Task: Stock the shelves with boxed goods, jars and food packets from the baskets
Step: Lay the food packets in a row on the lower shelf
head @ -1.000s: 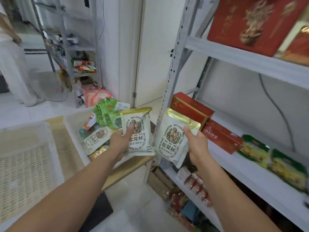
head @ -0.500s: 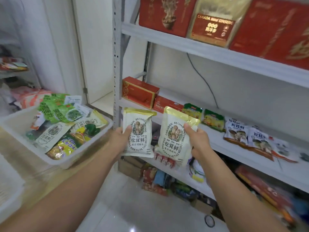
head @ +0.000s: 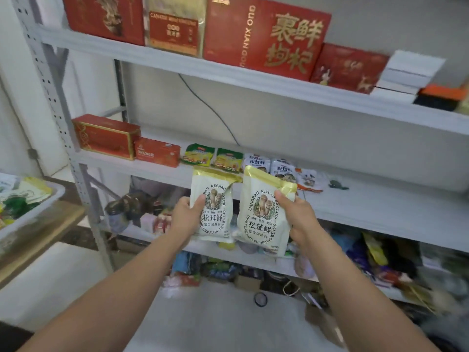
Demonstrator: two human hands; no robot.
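Head view: two cream mushroom packets are up, held upright in front of the middle shelf. The left packet sits in the left hand, gripped at its left edge, thumb on the front. The right packet is gripped at its right edge by the right hand, thumb near the gold top. Side by side, nearly touching. Behind them, small packets line the shelf, red boxes at its left end, basket far left.
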